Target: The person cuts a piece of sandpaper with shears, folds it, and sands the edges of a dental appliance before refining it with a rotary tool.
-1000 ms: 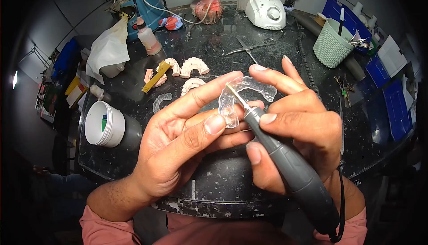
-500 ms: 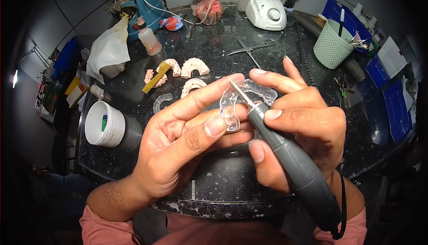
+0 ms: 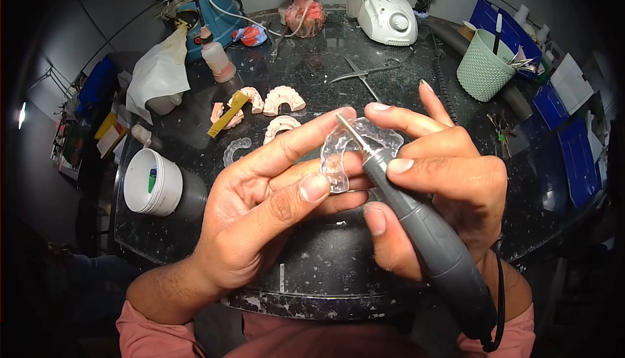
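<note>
Between the thumb and fingers of my left hand (image 3: 250, 208) is a clear dental aligner (image 3: 336, 172), held up above the black bench with its arch curving to the right. My right hand (image 3: 449, 169) grips a dark grey rotary handpiece (image 3: 433, 241), its cord trailing down at the lower right. The slim metal bur (image 3: 351, 132) overlaps the aligner's inner side, its tip near my left index fingertip. My right index fingertip is close to the aligner's far edge. A second clear aligner (image 3: 235, 151) lies behind my left hand, near several plaster dental models (image 3: 284, 99).
Scissor-like forceps (image 3: 366, 72) lie farther back. A white control unit (image 3: 389, 18) with a dial stands behind them. On the right are a pale green basket (image 3: 482, 71) and keys (image 3: 502, 130); on the left, a white tub (image 3: 170, 188) and a bottle of pink liquid (image 3: 218, 61).
The handpiece and my right hand have shifted very slightly, with the bur moving a little along the aligner. My left hand stays almost still, still holding the aligner.
</note>
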Demonstrator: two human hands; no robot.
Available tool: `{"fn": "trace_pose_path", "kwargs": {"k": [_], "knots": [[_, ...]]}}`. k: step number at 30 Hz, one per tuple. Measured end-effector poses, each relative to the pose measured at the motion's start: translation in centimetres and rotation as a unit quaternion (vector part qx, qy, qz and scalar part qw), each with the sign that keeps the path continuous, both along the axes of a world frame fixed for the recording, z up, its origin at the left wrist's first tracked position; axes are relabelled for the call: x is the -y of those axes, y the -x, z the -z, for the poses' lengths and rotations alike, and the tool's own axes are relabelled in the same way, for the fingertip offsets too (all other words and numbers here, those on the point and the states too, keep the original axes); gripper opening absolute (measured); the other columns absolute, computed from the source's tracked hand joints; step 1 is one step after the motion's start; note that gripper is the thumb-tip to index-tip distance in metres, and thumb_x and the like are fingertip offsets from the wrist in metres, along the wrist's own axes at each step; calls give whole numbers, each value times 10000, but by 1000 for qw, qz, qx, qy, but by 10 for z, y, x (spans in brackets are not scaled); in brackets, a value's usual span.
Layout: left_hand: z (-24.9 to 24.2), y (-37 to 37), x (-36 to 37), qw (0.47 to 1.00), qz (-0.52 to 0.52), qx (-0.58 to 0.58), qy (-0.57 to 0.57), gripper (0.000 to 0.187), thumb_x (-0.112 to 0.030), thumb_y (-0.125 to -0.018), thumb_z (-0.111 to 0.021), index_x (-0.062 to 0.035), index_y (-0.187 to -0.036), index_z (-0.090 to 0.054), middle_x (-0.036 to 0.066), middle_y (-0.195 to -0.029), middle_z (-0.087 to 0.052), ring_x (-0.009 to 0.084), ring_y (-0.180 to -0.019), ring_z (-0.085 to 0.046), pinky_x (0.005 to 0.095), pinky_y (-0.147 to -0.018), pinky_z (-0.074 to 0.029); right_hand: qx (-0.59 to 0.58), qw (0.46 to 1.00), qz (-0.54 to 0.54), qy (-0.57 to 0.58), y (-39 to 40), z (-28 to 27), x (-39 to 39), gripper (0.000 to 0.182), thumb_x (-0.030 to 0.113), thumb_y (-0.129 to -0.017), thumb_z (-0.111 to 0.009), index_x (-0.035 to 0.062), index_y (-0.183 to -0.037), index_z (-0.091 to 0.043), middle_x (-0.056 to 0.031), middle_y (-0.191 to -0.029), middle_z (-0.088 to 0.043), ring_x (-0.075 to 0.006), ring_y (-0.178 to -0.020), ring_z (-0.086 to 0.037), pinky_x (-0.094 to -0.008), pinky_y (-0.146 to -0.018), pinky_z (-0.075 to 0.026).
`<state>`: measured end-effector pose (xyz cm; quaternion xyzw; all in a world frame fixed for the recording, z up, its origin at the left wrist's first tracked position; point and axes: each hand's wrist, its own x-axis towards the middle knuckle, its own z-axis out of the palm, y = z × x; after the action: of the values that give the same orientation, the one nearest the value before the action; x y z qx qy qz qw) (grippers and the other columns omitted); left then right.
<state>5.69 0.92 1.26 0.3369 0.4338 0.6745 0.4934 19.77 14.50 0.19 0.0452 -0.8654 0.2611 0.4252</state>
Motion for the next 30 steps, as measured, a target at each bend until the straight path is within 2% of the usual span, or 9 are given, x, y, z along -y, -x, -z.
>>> {"fn": "trace_pose_path", "kwargs": {"k": [3,6,10,15,20,25,27,30], "knots": [[-3,1,0,1000,7,5,6,635,-199,-950,-549,77,-1452,-275,255,-1310,-541,293,-1224,-558,401,-1012,-480,-1,999,-37,2,-2,0,-4,425,93,-759,-729,79,-1092,-466,-110,-950,-600,-414,-1119,-607,-659,-1095,-212],[1,1,0,1000,-7,-10,2,629,-198,-953,-544,70,-1455,-276,262,-1285,-558,296,-1216,-564,398,-1012,-479,-23,999,-10,24,2,3,0,409,89,-743,-739,77,-1071,-496,-106,-940,-609,-420,-1122,-604,-659,-1096,-208],[0,0,-1,1000,1,7,-4,620,-190,-957,-536,70,-1456,-275,263,-1279,-561,297,-1218,-561,397,-1012,-477,-24,999,-27,13,2,4,-2,404,83,-739,-737,75,-1064,-498,-100,-931,-615,-416,-1133,-597,-656,-1098,-209],[2,2,-1,1000,0,10,-10,571,-180,-967,-526,71,-1437,-321,248,-1239,-584,282,-1160,-598,391,-1007,-481,-14,999,-31,6,0,-1,1,428,88,-721,-751,76,-1064,-494,-94,-934,-617,-400,-1141,-591,-642,-1100,-225],[2,3,-1,1000,-3,5,-7,545,-177,-966,-533,69,-1419,-357,239,-1231,-590,263,-1145,-606,378,-991,-495,-26,999,-37,23,1,5,-2,429,81,-702,-760,76,-1052,-511,-88,-933,-616,-398,-1153,-583,-638,-1112,-196],[3,3,-1,1000,-6,12,-11,542,-175,-965,-536,70,-1416,-363,231,-1232,-591,250,-1137,-612,357,-960,-517,-19,999,-46,14,0,0,-1,420,87,-717,-754,80,-1058,-510,-89,-942,-615,-403,-1150,-584,-645,-1108,-195],[3,4,-2,1000,-12,0,-8,541,-170,-964,-537,69,-1417,-363,222,-1221,-601,248,-1133,-614,354,-962,-511,6,1000,-15,9,-1,-2,0,432,95,-733,-750,84,-1082,-495,-95,-949,-614,-403,-1144,-589,-642,-1108,-197],[5,6,-2,1000,-8,-1,-8,540,-161,-961,-540,67,-1418,-365,213,-1216,-607,241,-1121,-619,357,-963,-507,-15,999,-30,9,1,4,-2,446,92,-743,-746,86,-1098,-476,-100,-944,-611,-407,-1133,-595,-640,-1107,-200]]}}
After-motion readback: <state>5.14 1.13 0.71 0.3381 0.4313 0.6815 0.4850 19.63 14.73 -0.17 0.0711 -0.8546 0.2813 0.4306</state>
